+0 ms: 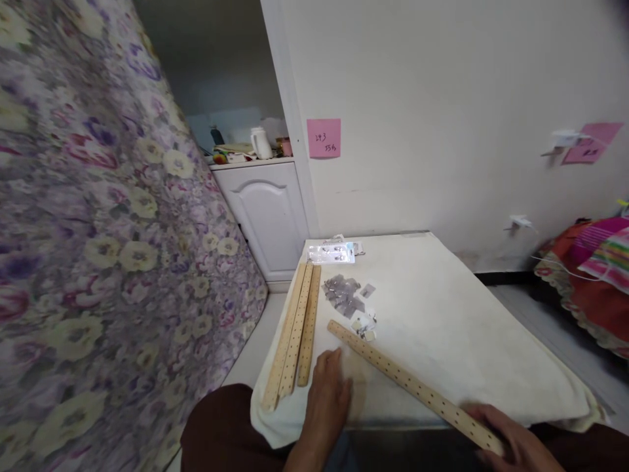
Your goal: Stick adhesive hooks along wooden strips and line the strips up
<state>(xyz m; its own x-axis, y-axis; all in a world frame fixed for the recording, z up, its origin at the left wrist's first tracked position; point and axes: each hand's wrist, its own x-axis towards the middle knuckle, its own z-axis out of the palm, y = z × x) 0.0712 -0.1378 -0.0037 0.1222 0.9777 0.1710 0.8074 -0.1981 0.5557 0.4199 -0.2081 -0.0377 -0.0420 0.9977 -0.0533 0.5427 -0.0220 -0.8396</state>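
Observation:
A long wooden strip with rows of small holes (pixel 407 380) slants across the front of the covered table. My right hand (pixel 511 436), slightly blurred, grips its near end at the lower right; its far end lies near the small parts. My left hand (pixel 328 390) is over the cloth at the front left, fingers loosely bent, thumb apart, with nothing visible in it. Left of it lie several similar perforated wooden strips (pixel 296 321), side by side. Small clear plastic packets (pixel 344 295) are heaped beyond, with little white and metal pieces (pixel 363 324) beside them.
A white cloth (pixel 442 314) covers the table. Clear packaging with small parts (pixel 331 253) lies at its far edge. A floral curtain (pixel 122 262) hangs on the left, by a white cabinet (pixel 268 210). Pink notes (pixel 324 138) are on the wall; bedding (pixel 590 282) is at right.

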